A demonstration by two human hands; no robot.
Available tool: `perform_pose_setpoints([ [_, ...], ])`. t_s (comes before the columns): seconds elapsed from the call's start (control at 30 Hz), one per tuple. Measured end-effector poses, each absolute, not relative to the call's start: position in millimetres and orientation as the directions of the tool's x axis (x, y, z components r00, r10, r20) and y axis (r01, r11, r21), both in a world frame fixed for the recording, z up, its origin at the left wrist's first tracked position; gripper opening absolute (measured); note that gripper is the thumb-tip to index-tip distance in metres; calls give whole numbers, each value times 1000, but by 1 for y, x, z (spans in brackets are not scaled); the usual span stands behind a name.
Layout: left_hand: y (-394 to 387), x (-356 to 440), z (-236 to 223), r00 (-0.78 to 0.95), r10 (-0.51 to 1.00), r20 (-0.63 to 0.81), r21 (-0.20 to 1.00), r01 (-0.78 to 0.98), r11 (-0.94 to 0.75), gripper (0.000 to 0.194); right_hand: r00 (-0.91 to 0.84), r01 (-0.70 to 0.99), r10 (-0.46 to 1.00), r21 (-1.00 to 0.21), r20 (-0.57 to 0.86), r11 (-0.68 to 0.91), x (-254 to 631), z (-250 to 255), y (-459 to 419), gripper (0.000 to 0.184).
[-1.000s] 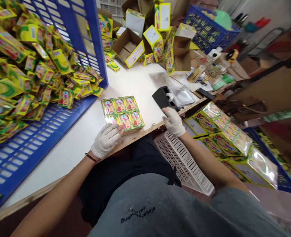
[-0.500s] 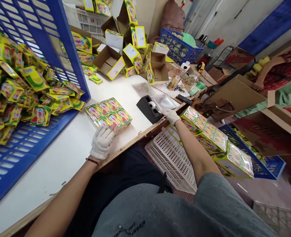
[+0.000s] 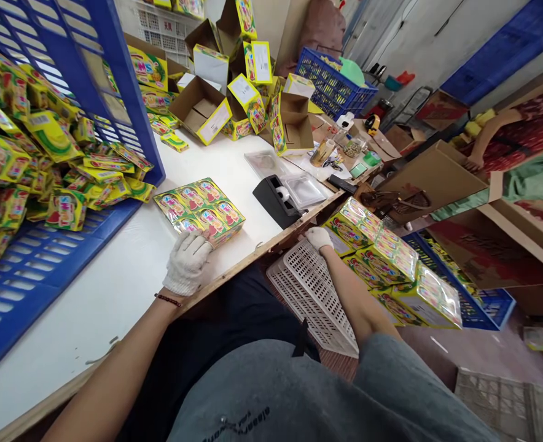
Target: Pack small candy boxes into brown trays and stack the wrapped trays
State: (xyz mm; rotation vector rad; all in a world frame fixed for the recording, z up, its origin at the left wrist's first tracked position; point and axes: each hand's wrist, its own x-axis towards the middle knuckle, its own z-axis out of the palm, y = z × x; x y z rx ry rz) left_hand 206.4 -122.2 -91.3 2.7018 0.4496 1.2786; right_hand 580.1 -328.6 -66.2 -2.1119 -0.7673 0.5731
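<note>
the left hand (image 3: 187,263), in a white knit glove, has its fingertips (image 3: 202,244) against the near side of a block of printed yellow-green boxes (image 3: 199,212), but the view doesn't show whether it is really gripping. the gloved right hand (image 3: 319,238) curls at the wooden table edge (image 3: 253,261), holding nothing visible, its fingers partly out of sight.

the white table (image 3: 115,294) carries a blue plastic crate (image 3: 45,258) on its side, spilling a heap of small packets (image 3: 36,153). a perforated white crate (image 3: 312,294) sits below the edge, beside glossy stacked cartons (image 3: 391,258). the block lies on the table between the heap and a black tape dispenser (image 3: 274,201).

the block looks light and fairly stiff, but its glossy faces may slip and its corners could crush, so flat hands on opposite sides seem safest. any clear wrap and its underside can't be made out.
</note>
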Motion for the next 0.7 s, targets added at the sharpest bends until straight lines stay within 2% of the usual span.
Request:
perform_pose_setpoints([
  [0.1,-124,208,-88,598,335,728,244,232,-942,26,670,239,694,-808,-263,-538,562,-74,-338,29],
  [0.2,-129,210,-86,577,400,712,271,298,-915,25,560,162,760,-856,-330,-491,535,-75,-342,45],
  [0.3,-136,210,-85,579,473,664,279,395,-875,19,391,73,869,-931,-302,-357,494,-65,-324,54],
  [0.43,-142,206,-84,628,490,605,203,473,-857,17,207,-209,958,-966,-198,-155,425,-54,-271,55],
  [0.53,-144,203,-84,642,480,598,184,473,-861,16,203,-318,953,-936,-223,-152,386,-56,-236,58],
  [0.7,-146,201,-85,611,506,608,233,473,-850,16,275,-301,906,-924,-323,-238,366,-71,-216,62],
])
